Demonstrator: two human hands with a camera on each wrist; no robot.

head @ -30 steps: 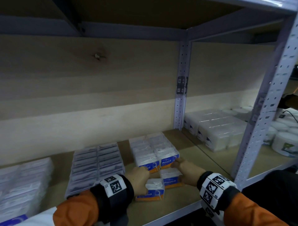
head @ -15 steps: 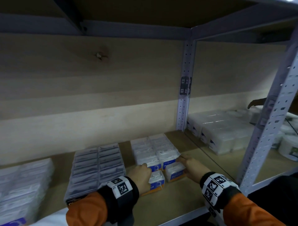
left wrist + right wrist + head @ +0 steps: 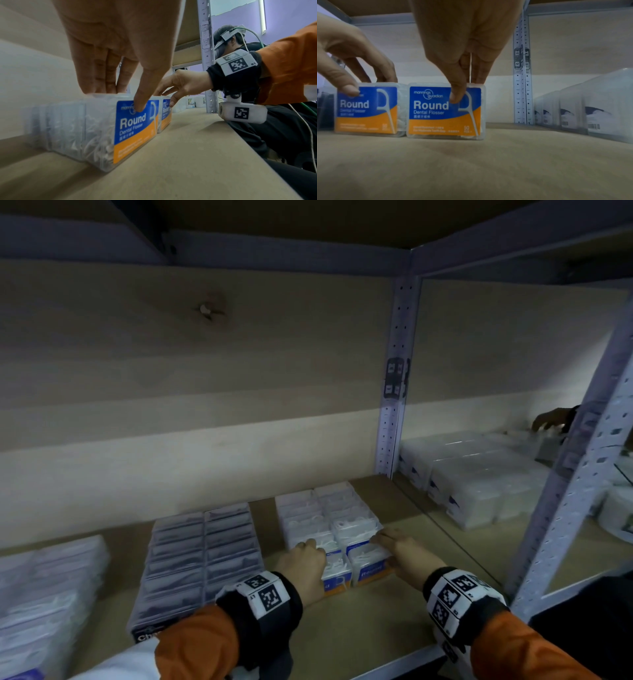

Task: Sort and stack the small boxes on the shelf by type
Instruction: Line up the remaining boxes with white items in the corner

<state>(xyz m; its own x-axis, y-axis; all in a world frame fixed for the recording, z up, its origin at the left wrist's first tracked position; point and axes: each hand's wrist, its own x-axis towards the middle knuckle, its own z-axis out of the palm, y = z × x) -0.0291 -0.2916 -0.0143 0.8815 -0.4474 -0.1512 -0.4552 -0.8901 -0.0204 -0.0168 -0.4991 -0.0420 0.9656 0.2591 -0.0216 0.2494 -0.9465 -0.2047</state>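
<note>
Risk first: both flosser boxes stand on their narrow bottoms at the front of 2 rows, so a push off-centre could tip 1 or skew the row behind it. My left hand (image 3: 120,56) pinches the left box (image 3: 133,129), thumb on the blue-orange label, fingers over the top back edge. My right hand (image 3: 464,44) pinches the right box (image 3: 445,111) the same way, narrow grip. If I let go unevenly, the fronts won't line up; the smooth plastic may also slide on the shelf (image 3: 488,169). Boxes: clear plastic, white flossers inside, label reads "Round Dental Flosser", 50 pcs. They sit side by side, touching or nearly so, upright on the shelf, against the rows (image 3: 325,511) of the same type. Dark packs (image 3: 205,549) lie just left; white tubs (image 3: 479,484) sit in the next bay.
</note>
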